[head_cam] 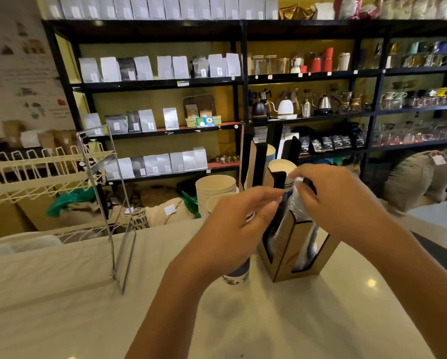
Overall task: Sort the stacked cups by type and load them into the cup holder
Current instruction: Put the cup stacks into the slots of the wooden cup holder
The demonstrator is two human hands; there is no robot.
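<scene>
Both hands are pinching a plastic sleeve: left hand (232, 218), right hand (331, 200), sleeve (293, 200) atop the holder (295, 244), mid-counter. Cups (215, 190) stand far left. If tugged hard, the holder could be tipped.
</scene>
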